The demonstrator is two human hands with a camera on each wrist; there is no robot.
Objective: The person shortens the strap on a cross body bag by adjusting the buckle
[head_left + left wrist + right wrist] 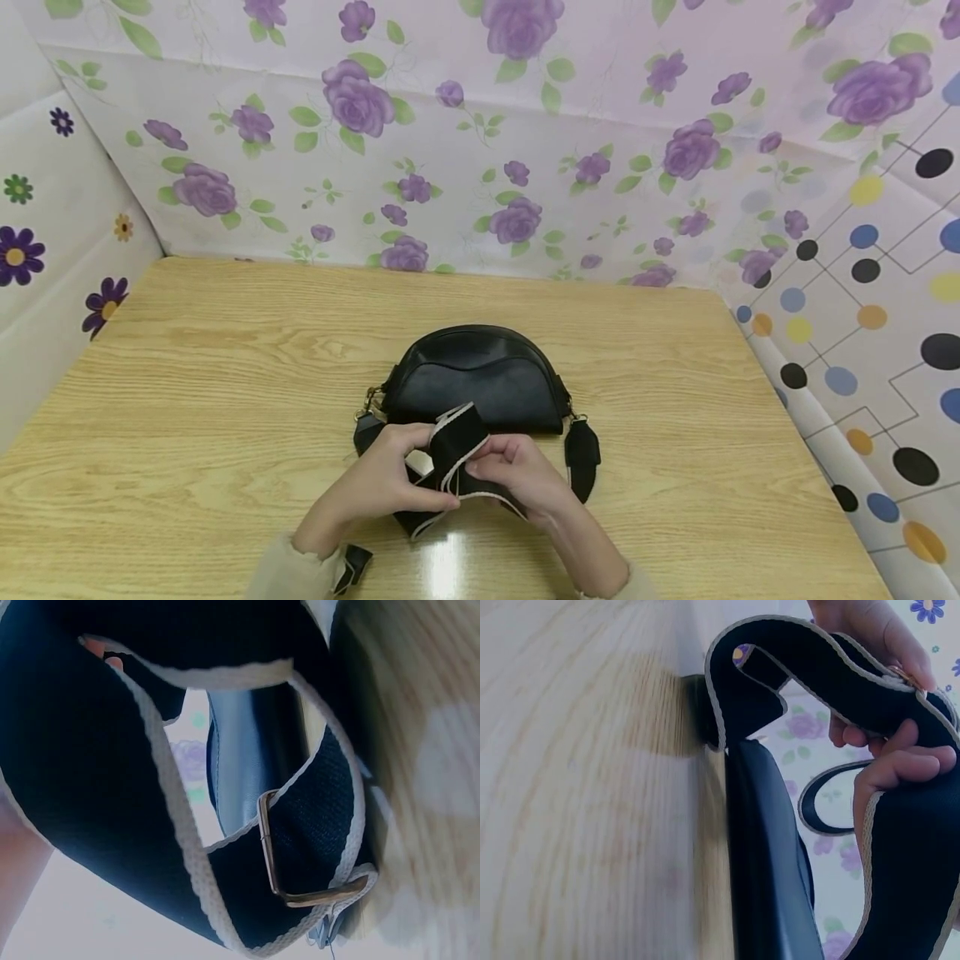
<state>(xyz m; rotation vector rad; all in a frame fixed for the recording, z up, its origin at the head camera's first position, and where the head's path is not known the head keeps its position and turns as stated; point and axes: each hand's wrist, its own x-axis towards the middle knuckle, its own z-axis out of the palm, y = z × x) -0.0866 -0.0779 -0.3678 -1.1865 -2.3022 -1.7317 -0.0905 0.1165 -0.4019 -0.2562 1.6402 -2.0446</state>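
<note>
A black half-moon shoulder bag (480, 379) lies on the table just beyond both hands. Its wide black strap (459, 437), edged in off-white, is bunched into loops in front of it. My left hand (386, 475) holds the strap, thumb along the near edge and fingers on the far side. On the other side, my right hand (521, 475) pinches a stretch of strap between thumb and fingers. A metal slider buckle (270, 859) sits on the strap in the left wrist view. In the right wrist view, fingers (900, 769) curl over the webbing.
A further black strap piece (356, 567) lies beside the left sleeve. The strap's leather tab (582, 450) hangs from a ring at the bag's right end. Wood-grain table (225, 400) surrounds the bag, with a flowered cloth wall (450, 167) behind and a dotted one (862, 333) at right.
</note>
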